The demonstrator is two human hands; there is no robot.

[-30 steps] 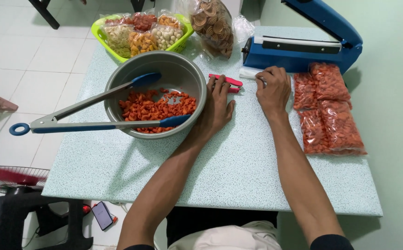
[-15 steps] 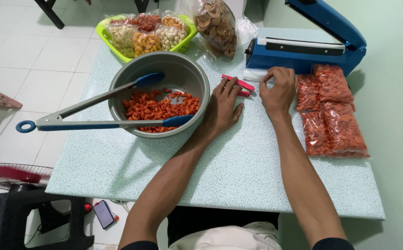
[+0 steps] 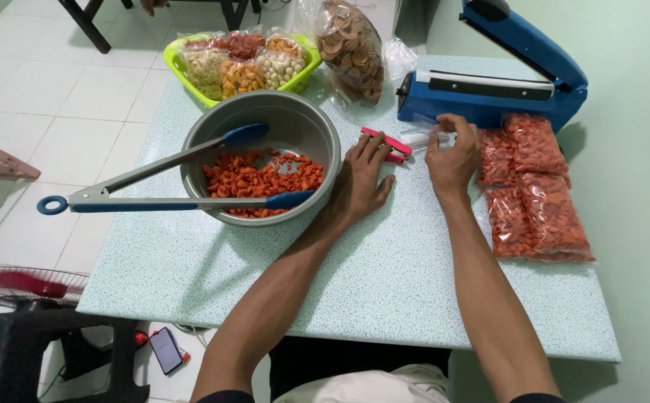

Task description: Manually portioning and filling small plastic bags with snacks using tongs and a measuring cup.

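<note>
Right hand (image 3: 451, 158) has lifted a clear bag (image 3: 423, 136) off the table (image 3: 384, 276).

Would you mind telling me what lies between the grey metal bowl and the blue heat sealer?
In the head view, the left hand rests there beside a pink-handled tool.

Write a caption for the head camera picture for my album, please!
Right hand pinches a clear plastic bag by the blue sealer; left hand rests beside the snack bowl.

1. Grey bowl (image 3: 295, 119) of orange snacks, blue-tipped tongs (image 3: 168, 179) across it
2. Green basket (image 3: 168, 54) of bagged snacks (mixed colours)
3. Four sealed orange packs (image 3: 537, 186)
4. Fan (image 3: 23, 283) on the floor
</note>
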